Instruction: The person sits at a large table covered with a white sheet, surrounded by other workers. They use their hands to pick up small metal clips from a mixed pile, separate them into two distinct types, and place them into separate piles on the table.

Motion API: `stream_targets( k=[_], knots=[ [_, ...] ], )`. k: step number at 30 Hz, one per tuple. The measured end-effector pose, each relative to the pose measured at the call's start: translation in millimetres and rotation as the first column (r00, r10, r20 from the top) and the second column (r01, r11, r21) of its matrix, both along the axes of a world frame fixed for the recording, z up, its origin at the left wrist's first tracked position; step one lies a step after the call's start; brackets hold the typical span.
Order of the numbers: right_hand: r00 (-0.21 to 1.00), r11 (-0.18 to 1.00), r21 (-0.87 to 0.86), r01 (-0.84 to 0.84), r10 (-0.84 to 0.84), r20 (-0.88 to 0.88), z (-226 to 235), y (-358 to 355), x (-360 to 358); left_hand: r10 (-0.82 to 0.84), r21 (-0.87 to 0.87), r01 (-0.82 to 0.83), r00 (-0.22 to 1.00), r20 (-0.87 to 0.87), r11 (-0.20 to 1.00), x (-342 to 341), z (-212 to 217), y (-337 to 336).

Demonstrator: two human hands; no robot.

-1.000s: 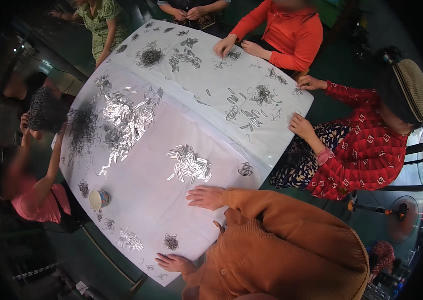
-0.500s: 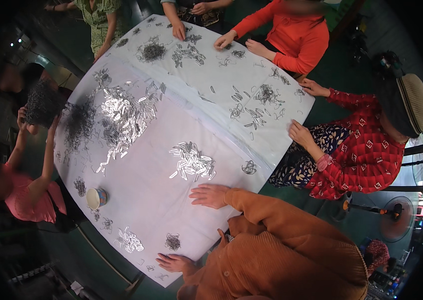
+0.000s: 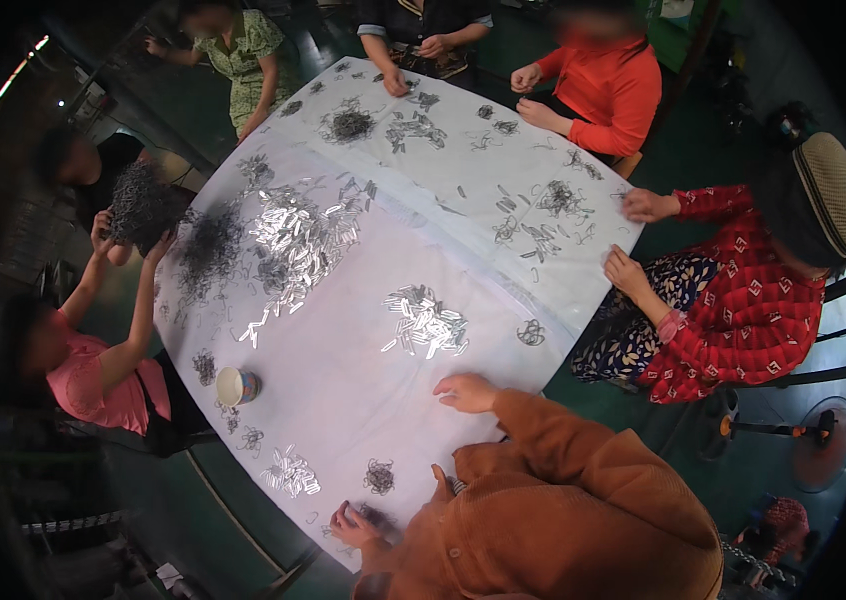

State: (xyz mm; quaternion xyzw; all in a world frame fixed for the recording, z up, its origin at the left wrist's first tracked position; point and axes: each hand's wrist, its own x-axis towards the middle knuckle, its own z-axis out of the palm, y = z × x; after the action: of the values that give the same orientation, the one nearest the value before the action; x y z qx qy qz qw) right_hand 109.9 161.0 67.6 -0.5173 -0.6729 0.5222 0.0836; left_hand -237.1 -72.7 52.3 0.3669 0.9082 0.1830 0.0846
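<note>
My left hand (image 3: 353, 526) is at the near edge of the white-covered table (image 3: 343, 400), its fingers loosely curled and apart, with nothing visible in them. A dark blurred patch lies beside it; I cannot tell whether it is shadow. Just beyond sits a small tangle of dark wire pieces (image 3: 379, 476). To its left is a small heap of shiny slim metal pieces (image 3: 290, 471). My right hand (image 3: 467, 392) is further in, fingers partly bent and apart, holding nothing I can see. A larger heap of shiny metal pieces (image 3: 427, 321) lies beyond it.
A paper cup (image 3: 237, 386) stands at the left. Behind it spread a big shiny heap (image 3: 303, 240) and dark wire tangles (image 3: 211, 250). A person in pink (image 3: 93, 375) holds up a dark tangled mass (image 3: 146, 205). Other people sit around the table; a fan (image 3: 823, 440) stands at right.
The whole scene has shifted right in the view. My left hand has gone from flat to curled. My right hand's fingers, spread flat before, are now partly bent.
</note>
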Motion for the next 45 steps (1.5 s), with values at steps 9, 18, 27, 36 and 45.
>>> stream_targets(
  k=[9,18,27,36,45],
  knots=[
    [0.039,0.873,0.379,-0.309,0.409,-0.911,359,20,87,-0.034,0.162,0.014,0.992,0.121,0.987,-44,-23,-9],
    [0.239,0.71,0.647,0.278,0.601,-0.763,468,-63,43,-0.003,-0.029,-0.002,0.986,-0.169,1.0,-44,-19,8],
    [0.325,0.518,0.778,0.356,0.712,-0.623,456,-76,-4,-0.029,0.07,0.041,0.986,-0.166,0.997,-57,-16,4],
    [0.234,0.487,0.847,-0.212,0.867,-0.44,481,-71,27,-0.014,0.072,0.022,0.993,-0.114,0.997,-53,-4,-1],
    [0.136,0.434,0.797,-0.42,0.898,-0.418,449,-80,36,-0.064,0.179,0.091,0.986,-0.151,0.98,-61,-35,-6]
  ],
)
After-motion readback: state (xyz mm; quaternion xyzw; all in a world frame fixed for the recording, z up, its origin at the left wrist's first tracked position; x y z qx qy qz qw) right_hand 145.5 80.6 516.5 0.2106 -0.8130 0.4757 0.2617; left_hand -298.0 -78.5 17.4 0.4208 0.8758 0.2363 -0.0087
